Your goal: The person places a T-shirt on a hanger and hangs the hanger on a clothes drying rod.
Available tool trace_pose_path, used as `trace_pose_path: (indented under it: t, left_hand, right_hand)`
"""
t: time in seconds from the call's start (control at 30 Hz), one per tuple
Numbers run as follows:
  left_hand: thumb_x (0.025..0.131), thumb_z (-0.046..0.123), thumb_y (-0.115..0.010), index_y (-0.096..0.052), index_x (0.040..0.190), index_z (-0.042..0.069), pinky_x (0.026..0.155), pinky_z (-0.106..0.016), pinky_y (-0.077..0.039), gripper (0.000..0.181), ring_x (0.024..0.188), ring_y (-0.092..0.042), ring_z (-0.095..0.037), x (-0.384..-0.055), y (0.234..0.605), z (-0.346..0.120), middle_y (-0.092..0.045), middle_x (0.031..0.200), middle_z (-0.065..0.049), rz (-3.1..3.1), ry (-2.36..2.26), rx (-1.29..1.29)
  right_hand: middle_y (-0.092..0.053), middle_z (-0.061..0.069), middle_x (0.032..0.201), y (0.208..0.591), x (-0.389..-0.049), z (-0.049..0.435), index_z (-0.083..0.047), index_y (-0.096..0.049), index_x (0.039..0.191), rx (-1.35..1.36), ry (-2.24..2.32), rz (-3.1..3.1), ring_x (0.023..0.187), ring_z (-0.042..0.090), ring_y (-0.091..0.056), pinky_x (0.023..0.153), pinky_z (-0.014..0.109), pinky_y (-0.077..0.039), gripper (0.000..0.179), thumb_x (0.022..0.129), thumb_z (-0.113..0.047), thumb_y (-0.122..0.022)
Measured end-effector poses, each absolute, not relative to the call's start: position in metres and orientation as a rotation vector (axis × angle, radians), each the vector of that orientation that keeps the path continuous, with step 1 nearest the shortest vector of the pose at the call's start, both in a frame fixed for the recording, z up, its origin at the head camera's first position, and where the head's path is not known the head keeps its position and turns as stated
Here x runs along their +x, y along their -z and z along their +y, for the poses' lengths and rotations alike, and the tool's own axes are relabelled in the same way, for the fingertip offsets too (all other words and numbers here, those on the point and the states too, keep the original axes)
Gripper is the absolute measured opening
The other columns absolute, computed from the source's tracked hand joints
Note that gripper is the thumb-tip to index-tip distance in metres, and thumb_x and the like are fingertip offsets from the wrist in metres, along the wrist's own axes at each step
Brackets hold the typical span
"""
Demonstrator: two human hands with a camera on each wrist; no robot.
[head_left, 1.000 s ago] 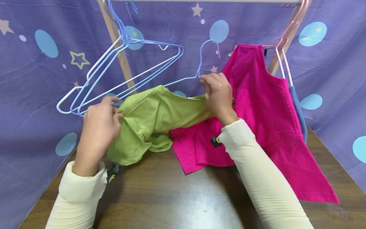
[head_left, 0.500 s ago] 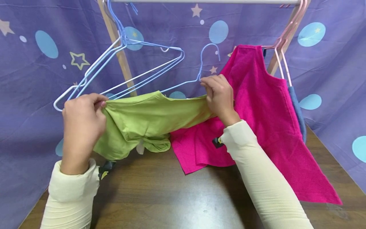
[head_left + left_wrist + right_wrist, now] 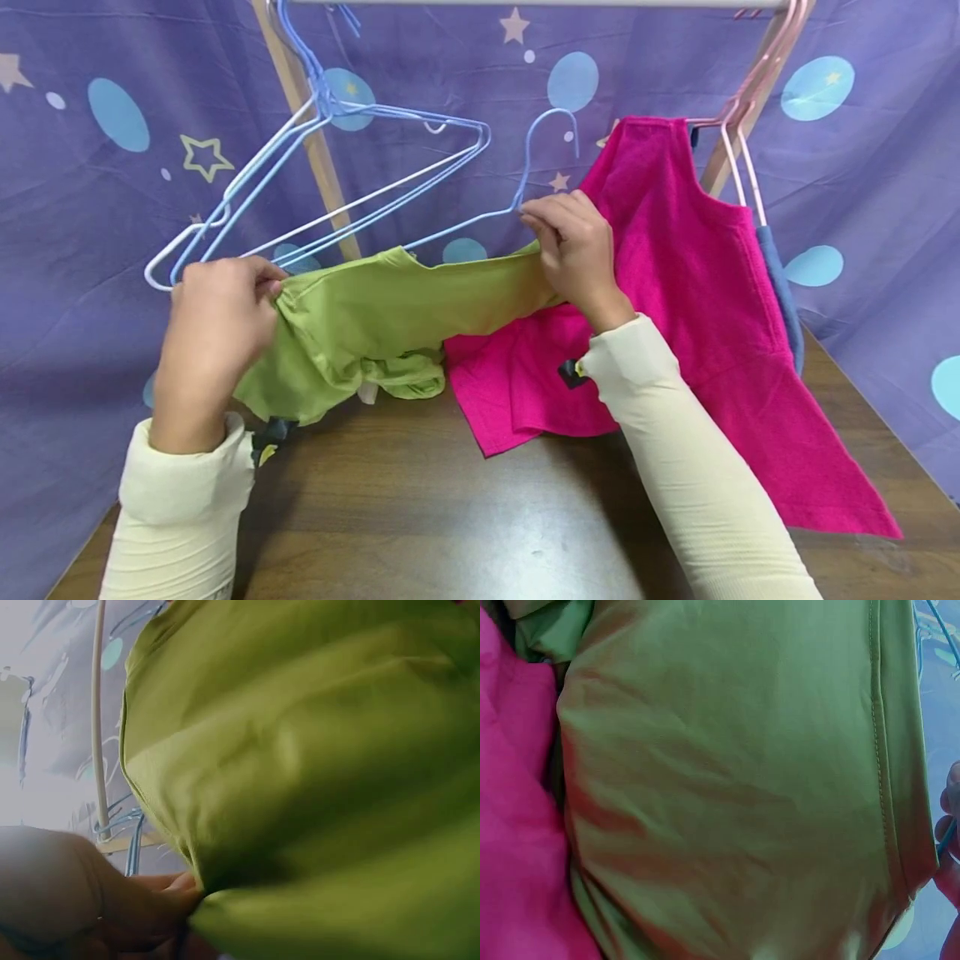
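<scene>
A lime-green shirt (image 3: 382,308) stretches between both hands over the table, its lower part bunched and a white tag showing. My left hand (image 3: 221,333) pinches its upper left corner; the left wrist view shows the thumb and fingers (image 3: 176,889) on the fabric's edge. A light blue wire hanger (image 3: 480,219) runs behind the shirt, most of it hidden, with its hook standing up. Just below the hook, my right hand (image 3: 577,254) grips the hanger together with the shirt's edge. In the right wrist view the hanger wire (image 3: 946,838) passes between the fingers.
Blue and white hangers (image 3: 322,108) hang on the rack's left side. At the right, a bright pink sleeveless garment (image 3: 675,275) hangs on pink hangers (image 3: 738,117), its hem spread on the wooden table (image 3: 450,500). Blue fabric (image 3: 783,300) shows behind it. A purple starry curtain (image 3: 67,250) forms the backdrop.
My left hand has shifted left and taken the shirt's upper corner, drawing the fabric out flatter along the hanger. The right hand has stayed nearly still.
</scene>
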State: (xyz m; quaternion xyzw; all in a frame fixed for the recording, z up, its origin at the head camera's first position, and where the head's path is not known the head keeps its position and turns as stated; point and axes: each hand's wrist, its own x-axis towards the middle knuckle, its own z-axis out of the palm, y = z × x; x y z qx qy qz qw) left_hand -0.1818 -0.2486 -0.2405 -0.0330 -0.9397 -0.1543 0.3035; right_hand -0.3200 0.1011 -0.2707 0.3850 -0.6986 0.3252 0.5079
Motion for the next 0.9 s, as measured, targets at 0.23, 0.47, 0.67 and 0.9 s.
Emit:
trace_pose_path:
  t: [0.23, 0.47, 0.67, 0.9]
  left_hand:
    - [0.082, -0.005, -0.048, -0.075, 0.099, -0.004, 0.072, -0.064, -0.045, 0.032, 0.084, -0.066, -0.050, -0.181, 0.243, -0.240, -0.073, 0.091, -0.023, -2.485, 0.417, -0.232]
    - [0.094, 0.005, -0.058, -0.072, 0.108, -0.006, 0.081, -0.064, -0.045, 0.022, 0.096, -0.062, -0.050, -0.185, 0.241, -0.211, -0.069, 0.103, -0.026, -2.366, 0.454, -0.288]
    - [0.094, 0.006, -0.068, -0.071, 0.111, -0.007, 0.088, -0.060, -0.047, 0.021, 0.098, -0.058, -0.049, -0.194, 0.248, -0.191, -0.068, 0.107, -0.027, -2.316, 0.351, -0.311]
    - [0.091, 0.003, -0.072, -0.073, 0.099, -0.004, 0.075, -0.055, -0.050, 0.011, 0.084, -0.059, -0.044, -0.205, 0.256, -0.181, -0.070, 0.093, -0.022, -2.218, 0.259, -0.326]
  right_hand:
    - [-0.076, 0.010, 0.090, 0.267, -0.313, 0.093, -0.002, -0.078, 0.098, 0.880, -0.698, -1.773, 0.076, 0.030, -0.060, 0.067, 0.039, -0.048, 0.010, 0.095, -0.007, -0.070]
    - [-0.076, 0.007, 0.091, 0.270, -0.311, 0.085, -0.005, -0.079, 0.099, 0.844, -0.655, -1.810, 0.075, 0.030, -0.059, 0.065, 0.040, -0.049, 0.011, 0.096, -0.007, -0.068]
    - [-0.076, 0.006, 0.091, 0.270, -0.308, 0.080, -0.006, -0.079, 0.099, 0.858, -0.644, -1.807, 0.074, 0.029, -0.058, 0.063, 0.038, -0.049, 0.011, 0.096, -0.009, -0.068]
    - [-0.075, 0.006, 0.090, 0.270, -0.307, 0.079, -0.006, -0.079, 0.099, 0.875, -0.659, -1.802, 0.073, 0.028, -0.057, 0.063, 0.037, -0.049, 0.010, 0.096, -0.009, -0.070]
